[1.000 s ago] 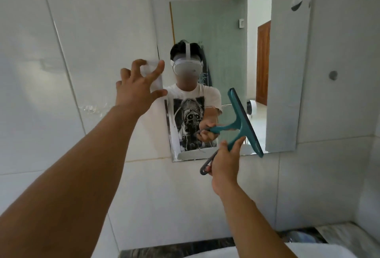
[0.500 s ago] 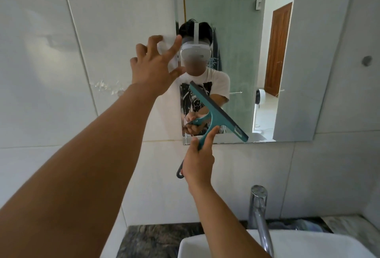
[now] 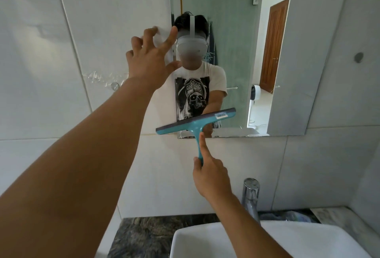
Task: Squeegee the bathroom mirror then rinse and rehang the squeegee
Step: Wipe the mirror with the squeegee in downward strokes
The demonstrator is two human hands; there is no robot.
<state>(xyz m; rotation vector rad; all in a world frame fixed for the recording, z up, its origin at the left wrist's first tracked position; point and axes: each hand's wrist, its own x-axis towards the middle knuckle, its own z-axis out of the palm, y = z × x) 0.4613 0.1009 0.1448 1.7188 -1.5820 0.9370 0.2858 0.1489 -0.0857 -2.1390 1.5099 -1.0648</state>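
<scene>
A frameless mirror [image 3: 236, 31] hangs on the white tiled wall and reflects a person. My right hand [image 3: 209, 175] grips the handle of a teal squeegee [image 3: 195, 123], index finger stretched along the handle. Its blade lies nearly level across the mirror's bottom left corner, its left end over the wall tile. My left hand [image 3: 150, 60] is raised at the mirror's left edge, fingers spread on a white tissue [image 3: 159, 37] pressed against the wall.
A chrome tap [image 3: 250, 198] rises over the white basin [image 3: 267, 241] at the bottom right. A dark marbled counter [image 3: 148, 235] runs beside the basin. A small chrome wall knob [image 3: 114, 86] sits on the tile left of my left forearm. A round grey stud [image 3: 358, 57] is right of the mirror.
The squeegee blade has turned from steeply slanted to nearly level and dropped to the mirror's bottom edge. The view has tilted down, showing tap and basin. My left hand stays at the mirror's left edge.
</scene>
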